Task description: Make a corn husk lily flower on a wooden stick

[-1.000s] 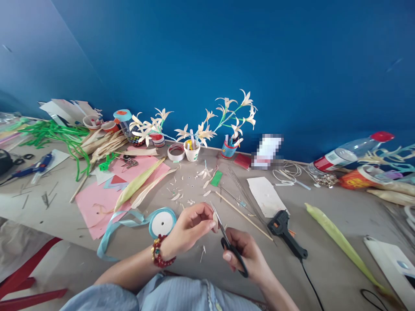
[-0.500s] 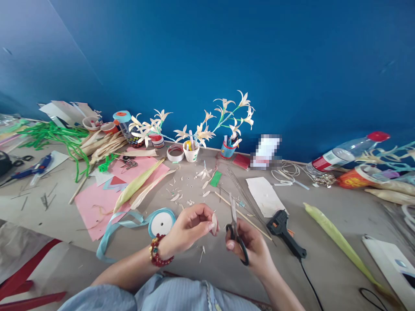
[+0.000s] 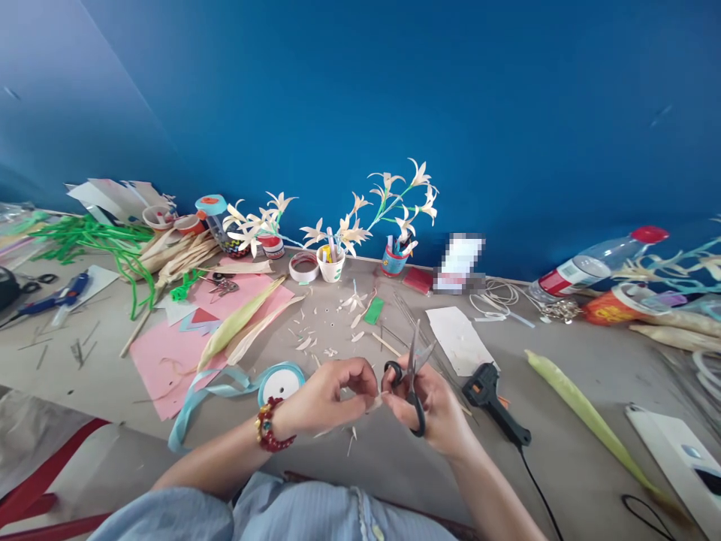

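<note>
Between the fingertips of my left hand point(image 3: 341, 394) is a small pale petal-like piece point(image 3: 374, 404), partly hidden by the fingers. My right hand point(image 3: 431, 406) has black-handled scissors point(image 3: 414, 368) in it, their blades apart and pointing up and away from me. The right fingertips meet the left ones at the pale piece. Beside my left wrist lies a roll of light blue ribbon point(image 3: 282, 385) with its tail curling leftward. Past my hands, pale scraps point(image 3: 307, 342) and a small white flower point(image 3: 354, 300) are scattered on the table.
A black glue gun point(image 3: 496, 406) with its cord lies right of my hands, near a white card point(image 3: 459, 342) and a corn husk point(image 3: 586, 421). Pink paper point(image 3: 163, 361) spreads at the left. Cups with pale flowers point(image 3: 331, 264) stand along the blue wall.
My right hand has moved left, so its fingertips now meet the left hand's at the pale piece. The scissors have tilted and their blades have spread wider.
</note>
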Motion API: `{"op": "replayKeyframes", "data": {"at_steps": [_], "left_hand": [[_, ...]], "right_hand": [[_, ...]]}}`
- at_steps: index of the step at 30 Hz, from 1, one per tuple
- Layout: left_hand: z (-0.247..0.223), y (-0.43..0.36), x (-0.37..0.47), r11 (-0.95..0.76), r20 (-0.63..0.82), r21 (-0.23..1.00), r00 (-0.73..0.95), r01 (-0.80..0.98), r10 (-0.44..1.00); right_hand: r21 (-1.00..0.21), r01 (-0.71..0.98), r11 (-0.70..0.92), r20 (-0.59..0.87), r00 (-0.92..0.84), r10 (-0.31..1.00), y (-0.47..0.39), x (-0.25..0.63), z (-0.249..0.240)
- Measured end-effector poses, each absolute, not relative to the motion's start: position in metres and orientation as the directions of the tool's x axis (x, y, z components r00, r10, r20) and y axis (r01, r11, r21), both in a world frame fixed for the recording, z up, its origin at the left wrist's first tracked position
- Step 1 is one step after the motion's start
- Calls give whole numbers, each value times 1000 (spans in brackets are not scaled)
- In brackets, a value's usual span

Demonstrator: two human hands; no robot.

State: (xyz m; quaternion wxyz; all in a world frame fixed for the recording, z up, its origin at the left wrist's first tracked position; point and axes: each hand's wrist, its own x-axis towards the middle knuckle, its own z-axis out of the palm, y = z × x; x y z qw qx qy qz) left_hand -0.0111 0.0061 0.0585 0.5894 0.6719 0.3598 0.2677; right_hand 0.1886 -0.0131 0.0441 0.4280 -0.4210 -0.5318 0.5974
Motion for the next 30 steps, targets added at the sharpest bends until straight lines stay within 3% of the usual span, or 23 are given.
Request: {"op": "replayKeyframes", "data": {"at_steps": [4,7,11,18,22,26,30], "left_hand": [[53,6,-10,-12,-29,997,500,79,866],[51,3,-6,93,-53,992,397,-82,916],[41,-8,4,174,-48,939,387,-296,921],[30,-16,16,196,-66,875,291,-443,954],[37,-12,13,138,-6,895,297,-424,955],[46,-7,8,84,19,933,280,-350,960],[51,-3,6,63,31,951,297,-302,954]], "right_hand": [[-996,-62,-66,-48,-260,964,-17,190,40],[-995,-70,-75,-61,-193,979,-20,186,39],[-993,-98,-66,-59,-68,996,-23,178,44],[-998,-53,-21,-19,-22,1000,-26,172,39],[-998,-41,-56,-50,-150,987,-28,180,29],[-992,80,-92,-115,-346,931,-33,190,22],[-980,141,-140,-186,-403,896,-39,192,21]]}}
